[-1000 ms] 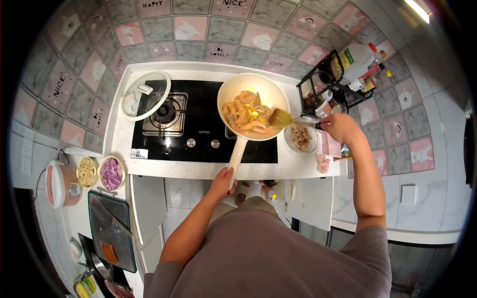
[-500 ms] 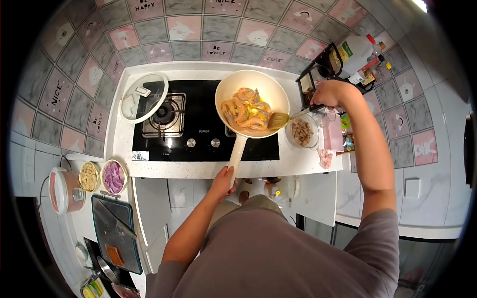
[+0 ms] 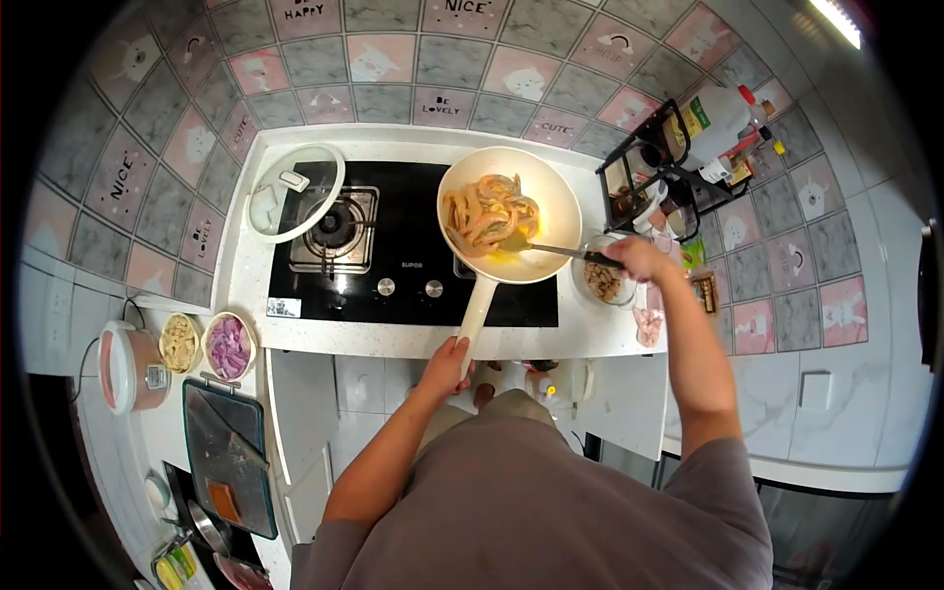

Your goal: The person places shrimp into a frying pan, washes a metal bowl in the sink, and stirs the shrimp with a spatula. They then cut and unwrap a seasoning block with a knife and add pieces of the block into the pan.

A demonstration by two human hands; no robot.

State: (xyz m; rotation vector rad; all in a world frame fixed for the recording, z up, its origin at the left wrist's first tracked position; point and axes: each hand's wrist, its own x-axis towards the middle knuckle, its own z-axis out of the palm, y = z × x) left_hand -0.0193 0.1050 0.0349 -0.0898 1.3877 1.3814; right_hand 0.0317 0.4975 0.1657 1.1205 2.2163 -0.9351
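Note:
A cream-coloured frying pan [image 3: 560, 197] sits over the right burner with a heap of shrimp [image 3: 489, 211] and some yellow oil in it. My left hand [image 3: 445, 366] is closed around the end of the pan's handle. In my right hand [image 3: 641, 260] is the dark handle of a spatula [image 3: 560, 251], whose blade lies in the pan against the right edge of the shrimp. Below that hand stands a glass bowl [image 3: 627, 296] of brownish meat pieces [image 3: 602, 282], partly covered by the spatula handle.
A glass lid [image 3: 265, 211] rests left of the left burner [image 3: 334, 226]. Further left are bowls of purple onion [image 3: 228, 347] and pale slices [image 3: 179, 343], and a cutting board [image 3: 211, 423] with a knife. A black rack [image 3: 629, 162] with bottles stands at the right.
My right hand has come down and left, lowering the spatula's handle; its blade has shifted left into the shrimp. The shrimp heap is rearranged. My left hand keeps its hold.

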